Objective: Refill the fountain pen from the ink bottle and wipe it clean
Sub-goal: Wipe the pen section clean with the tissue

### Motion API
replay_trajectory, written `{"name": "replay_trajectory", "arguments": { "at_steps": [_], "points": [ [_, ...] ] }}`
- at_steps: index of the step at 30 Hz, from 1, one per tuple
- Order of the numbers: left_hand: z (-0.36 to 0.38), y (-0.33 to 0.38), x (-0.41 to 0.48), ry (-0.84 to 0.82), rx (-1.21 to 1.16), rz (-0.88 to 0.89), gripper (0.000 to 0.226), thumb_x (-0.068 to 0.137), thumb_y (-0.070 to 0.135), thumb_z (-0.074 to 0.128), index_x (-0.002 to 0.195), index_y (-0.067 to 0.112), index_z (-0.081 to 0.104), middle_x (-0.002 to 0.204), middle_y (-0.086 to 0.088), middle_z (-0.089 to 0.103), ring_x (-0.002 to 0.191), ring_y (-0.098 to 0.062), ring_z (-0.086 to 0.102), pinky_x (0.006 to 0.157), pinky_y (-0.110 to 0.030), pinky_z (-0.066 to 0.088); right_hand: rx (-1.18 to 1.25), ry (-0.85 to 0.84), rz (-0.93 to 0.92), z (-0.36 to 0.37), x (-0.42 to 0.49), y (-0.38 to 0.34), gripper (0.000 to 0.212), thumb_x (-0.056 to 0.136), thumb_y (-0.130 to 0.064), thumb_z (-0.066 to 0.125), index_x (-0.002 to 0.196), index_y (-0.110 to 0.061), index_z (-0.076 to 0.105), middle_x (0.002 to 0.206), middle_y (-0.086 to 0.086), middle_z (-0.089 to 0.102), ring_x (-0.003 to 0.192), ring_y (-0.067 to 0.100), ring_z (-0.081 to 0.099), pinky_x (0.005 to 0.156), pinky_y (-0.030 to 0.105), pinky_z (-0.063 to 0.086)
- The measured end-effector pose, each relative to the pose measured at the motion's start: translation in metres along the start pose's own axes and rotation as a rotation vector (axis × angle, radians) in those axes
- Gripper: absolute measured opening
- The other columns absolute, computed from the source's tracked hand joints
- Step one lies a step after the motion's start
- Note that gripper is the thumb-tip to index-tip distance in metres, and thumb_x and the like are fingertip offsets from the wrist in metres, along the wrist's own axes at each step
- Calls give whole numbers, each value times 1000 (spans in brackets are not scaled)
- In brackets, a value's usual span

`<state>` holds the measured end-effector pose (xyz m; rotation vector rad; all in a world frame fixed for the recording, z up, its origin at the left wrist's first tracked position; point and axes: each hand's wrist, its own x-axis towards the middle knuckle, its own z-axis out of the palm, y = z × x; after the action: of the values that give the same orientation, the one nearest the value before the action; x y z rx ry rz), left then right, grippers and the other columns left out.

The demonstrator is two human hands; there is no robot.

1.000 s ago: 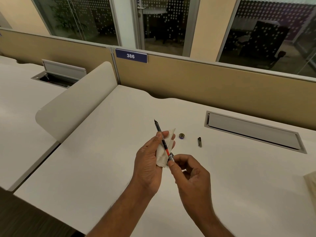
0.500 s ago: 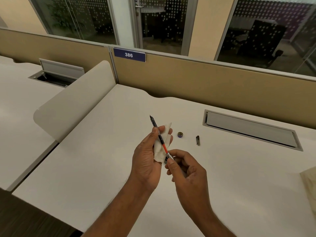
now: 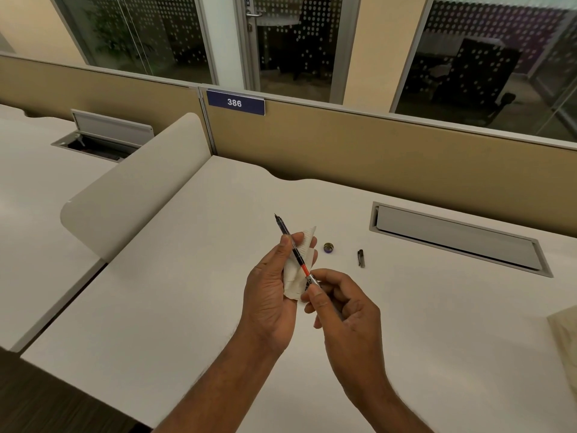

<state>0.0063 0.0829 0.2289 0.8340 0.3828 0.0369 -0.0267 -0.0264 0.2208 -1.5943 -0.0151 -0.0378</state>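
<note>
While crumpled tissue [image 3: 296, 270] cradles it, slim pen [image 3: 295, 250] tilts.

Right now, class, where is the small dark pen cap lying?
In the head view, the pen cap lies on the white desk, right of the small round bottle lid and left of the closed cable hatch, beyond the right hand.

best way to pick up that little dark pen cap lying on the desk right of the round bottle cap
Pinch the pen cap across its narrow width near the middle, coming straight down from above. It lies flat on the desk with its long axis pointing roughly away from the person, with bare desk on both sides, apart from the round cap.
</note>
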Motion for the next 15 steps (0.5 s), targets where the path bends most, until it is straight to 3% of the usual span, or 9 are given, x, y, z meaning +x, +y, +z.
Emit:
{"name": "replay_trajectory", "arguments": {
  "at_steps": [4,6,11,15],
  "points": [
    [2,1,-6,-24,56,2,30,88,39,65,104,21,83,119,-6,79,110,-26,69,74,-34,57,43,12,-18,-1,6,-3,20,97,-12,64,104,-29,69,86,-7,77,73,11,71,65,18,56],
    [3,0,-7,-33,89,39,30,89,36,65,106,19,82,114,-4,80,101,-29,63,69,-33,56,60,31,-31,-1,9,-5,19,96,-13,66,105,-29,68,88,-6,78,72,12,71,65,17,56],
    [4,-1,-11,-66,243,110,31,82,40,70,103,23,84,115,3,81,104,-13,77,75,-25,61,39,62,-49,0,17,-6,19,91,-16,72,104,-29,67,92,-10,77,82,14,74,67,20,60],
    [3,-2,-10,-76,275,104,34,85,37,70,110,17,82,122,-1,79,118,-17,73,90,-26,59,3,83,-102,-2,20,-4,16,90,-16,73,103,-25,71,93,-12,76,89,12,73,75,21,60]
  ]
}}
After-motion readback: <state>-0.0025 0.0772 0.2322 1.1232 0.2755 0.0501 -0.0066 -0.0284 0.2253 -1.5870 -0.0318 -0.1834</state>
